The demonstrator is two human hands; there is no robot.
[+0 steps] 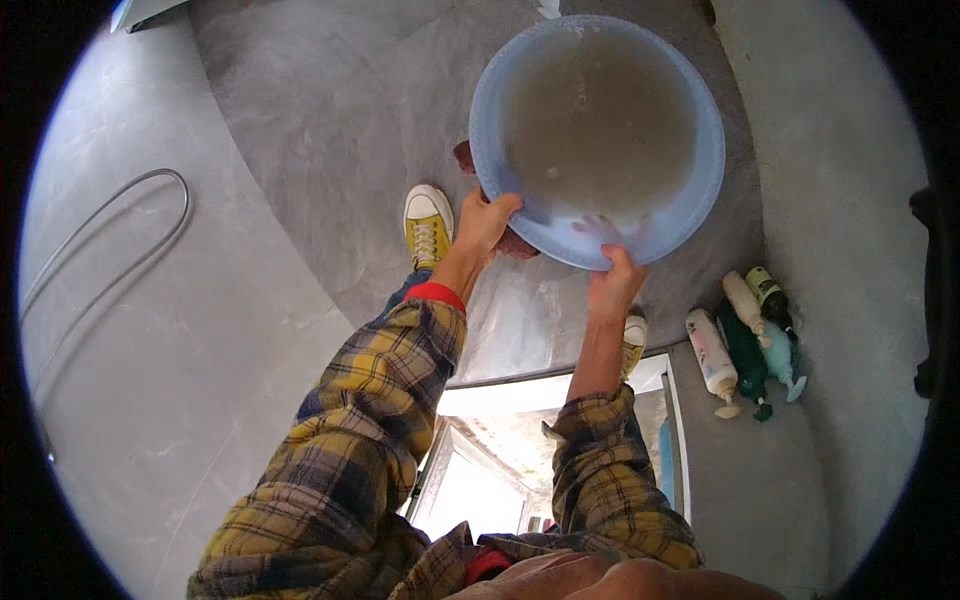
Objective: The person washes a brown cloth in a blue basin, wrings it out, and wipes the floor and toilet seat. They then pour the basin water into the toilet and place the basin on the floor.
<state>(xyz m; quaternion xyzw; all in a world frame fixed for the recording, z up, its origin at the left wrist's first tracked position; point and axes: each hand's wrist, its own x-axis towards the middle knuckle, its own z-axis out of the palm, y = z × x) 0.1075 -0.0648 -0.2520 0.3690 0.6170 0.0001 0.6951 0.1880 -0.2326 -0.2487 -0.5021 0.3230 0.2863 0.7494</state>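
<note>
Gripping the rim of the blue basin, the left hand is closed, thumb over the edge. The right hand, also closed, clamps the same rim to the right of the left hand. The basin, containing cloudy water, is directly ahead of both hands. Bottles are grouped right of the right hand; a yellow shoe is left of the left hand.
</note>
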